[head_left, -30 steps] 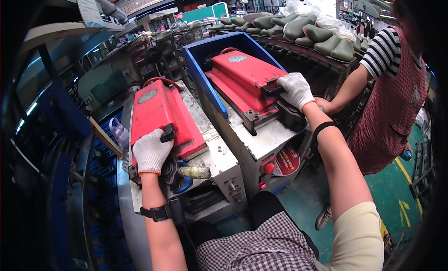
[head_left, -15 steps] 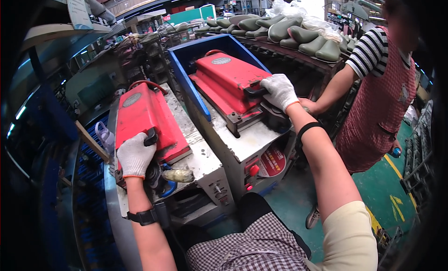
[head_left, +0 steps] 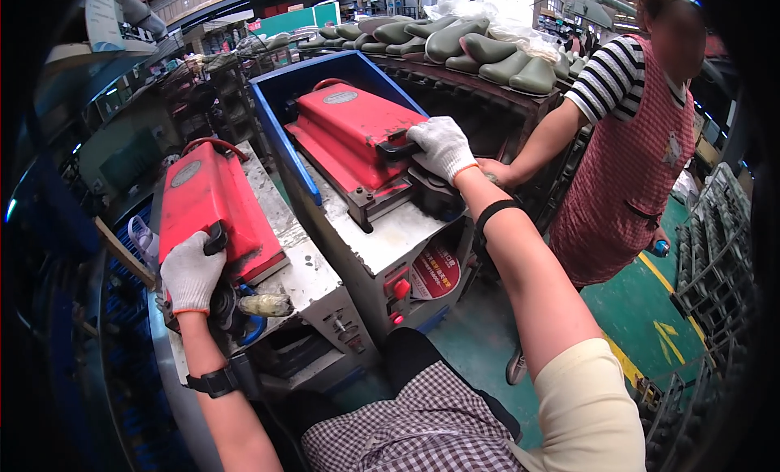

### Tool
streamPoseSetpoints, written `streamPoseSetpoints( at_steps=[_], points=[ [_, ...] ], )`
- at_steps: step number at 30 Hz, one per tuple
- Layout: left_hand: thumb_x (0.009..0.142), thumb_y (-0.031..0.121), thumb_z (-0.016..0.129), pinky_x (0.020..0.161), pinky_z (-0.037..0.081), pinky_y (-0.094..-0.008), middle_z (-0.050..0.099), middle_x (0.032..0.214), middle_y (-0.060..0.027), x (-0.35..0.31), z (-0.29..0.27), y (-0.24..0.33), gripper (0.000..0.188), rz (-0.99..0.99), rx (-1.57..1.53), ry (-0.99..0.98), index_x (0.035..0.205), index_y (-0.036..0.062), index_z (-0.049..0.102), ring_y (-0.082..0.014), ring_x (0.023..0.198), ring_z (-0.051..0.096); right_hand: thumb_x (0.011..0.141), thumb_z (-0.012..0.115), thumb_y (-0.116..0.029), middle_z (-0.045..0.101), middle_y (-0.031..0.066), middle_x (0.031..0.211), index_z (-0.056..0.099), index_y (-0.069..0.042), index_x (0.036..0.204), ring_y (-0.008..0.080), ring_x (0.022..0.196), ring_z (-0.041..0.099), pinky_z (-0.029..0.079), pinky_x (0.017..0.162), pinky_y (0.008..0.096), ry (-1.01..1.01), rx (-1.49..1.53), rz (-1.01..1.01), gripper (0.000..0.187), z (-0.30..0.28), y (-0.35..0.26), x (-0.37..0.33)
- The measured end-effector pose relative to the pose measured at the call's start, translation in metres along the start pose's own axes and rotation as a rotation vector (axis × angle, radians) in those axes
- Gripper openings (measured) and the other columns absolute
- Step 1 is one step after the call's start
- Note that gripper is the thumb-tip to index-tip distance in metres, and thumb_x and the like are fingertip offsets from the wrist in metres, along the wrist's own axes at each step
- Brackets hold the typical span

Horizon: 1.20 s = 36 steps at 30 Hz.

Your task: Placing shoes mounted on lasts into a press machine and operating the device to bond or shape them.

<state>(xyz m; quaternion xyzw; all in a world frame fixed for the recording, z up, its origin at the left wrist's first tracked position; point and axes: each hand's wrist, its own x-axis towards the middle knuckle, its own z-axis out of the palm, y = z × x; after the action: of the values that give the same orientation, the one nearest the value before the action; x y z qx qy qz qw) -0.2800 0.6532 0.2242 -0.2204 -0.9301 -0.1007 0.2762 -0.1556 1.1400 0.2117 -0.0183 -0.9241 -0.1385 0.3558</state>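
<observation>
My left hand [head_left: 193, 270], in a white knit glove, is closed on the black handle [head_left: 215, 238] at the near end of the left red machine cover [head_left: 203, 192]. My right hand [head_left: 444, 149], gloved the same way, grips the black handle [head_left: 396, 149] of the right red machine cover [head_left: 349, 123]. Both covers are lowered over their white machine bases. Below my left hand a worn, wrapped grip [head_left: 266, 305] sticks out beside a blue ring. A dark part [head_left: 435, 192] sits beneath my right hand, partly hidden.
A blue frame [head_left: 286, 151] surrounds the right cover. Olive-green shoe-shaped pieces [head_left: 487, 54] are piled on a rack behind it. Close on my right stands a co-worker in a red checked apron [head_left: 605, 167], one hand [head_left: 497, 173] near my wrist. Red buttons [head_left: 400, 288] sit on the right base's front.
The whole view has shifted, so the machines and co-worker appear further left. Both my hands stay on the same handles, and the covers look unmoved.
</observation>
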Motion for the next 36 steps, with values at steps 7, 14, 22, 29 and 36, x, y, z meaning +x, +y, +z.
streamPoseSetpoints(
  at_steps=[7, 14, 22, 29, 36],
  points=[
    [0.086, 0.042, 0.075, 0.077, 0.057, -0.0520, 0.076, 0.089, -0.0167, 0.0010, -0.0004, 0.0018, 0.028, -0.017, 0.011, -0.018, 0.094, 0.0146, 0.076, -0.0400, 0.090, 0.074, 0.076, 0.082, -0.030, 0.075, 0.0058, 0.094, 0.073, -0.017, 0.097, 0.0295, 0.099, 0.073, 0.056, 0.087, 0.0449, -0.025, -0.039, -0.020, 0.026, 0.0009, 0.0026, 0.0007],
    [0.085, 0.039, 0.077, 0.075, 0.057, -0.0517, 0.075, 0.089, -0.0165, 0.0007, 0.0024, -0.0002, 0.027, -0.009, 0.007, -0.002, 0.093, 0.0137, 0.075, -0.0402, 0.088, 0.074, 0.076, 0.081, -0.030, 0.076, 0.0055, 0.095, 0.073, -0.017, 0.097, 0.0291, 0.099, 0.073, 0.055, 0.089, 0.0445, -0.045, -0.045, -0.009, 0.026, 0.0011, 0.0017, 0.0007],
    [0.087, 0.039, 0.075, 0.075, 0.057, -0.0521, 0.075, 0.088, -0.0172, 0.0008, 0.0041, -0.0018, 0.026, 0.008, 0.028, 0.016, 0.094, 0.0141, 0.076, -0.0403, 0.088, 0.074, 0.072, 0.083, -0.023, 0.072, 0.0054, 0.088, 0.072, -0.019, 0.094, 0.0308, 0.092, 0.071, 0.054, 0.085, 0.0456, 0.023, 0.005, -0.029, 0.025, 0.0022, 0.0019, 0.0009],
    [0.088, 0.040, 0.074, 0.075, 0.056, -0.0520, 0.075, 0.088, -0.0172, 0.0007, 0.0033, -0.0020, 0.026, 0.004, 0.006, 0.005, 0.094, 0.0143, 0.075, -0.0402, 0.088, 0.074, 0.077, 0.079, -0.025, 0.074, 0.0065, 0.089, 0.072, -0.017, 0.092, 0.0307, 0.092, 0.073, 0.056, 0.083, 0.0463, 0.002, -0.010, -0.012, 0.018, -0.0015, 0.0010, 0.0007],
    [0.087, 0.040, 0.074, 0.075, 0.057, -0.0518, 0.075, 0.088, -0.0166, -0.0001, 0.0025, -0.0011, 0.027, 0.006, 0.004, 0.012, 0.092, 0.0144, 0.075, -0.0401, 0.088, 0.074, 0.077, 0.080, -0.025, 0.074, 0.0068, 0.089, 0.072, -0.017, 0.092, 0.0307, 0.092, 0.073, 0.056, 0.083, 0.0465, 0.034, -0.003, -0.034, 0.019, -0.0007, 0.0009, 0.0009]
  ],
)
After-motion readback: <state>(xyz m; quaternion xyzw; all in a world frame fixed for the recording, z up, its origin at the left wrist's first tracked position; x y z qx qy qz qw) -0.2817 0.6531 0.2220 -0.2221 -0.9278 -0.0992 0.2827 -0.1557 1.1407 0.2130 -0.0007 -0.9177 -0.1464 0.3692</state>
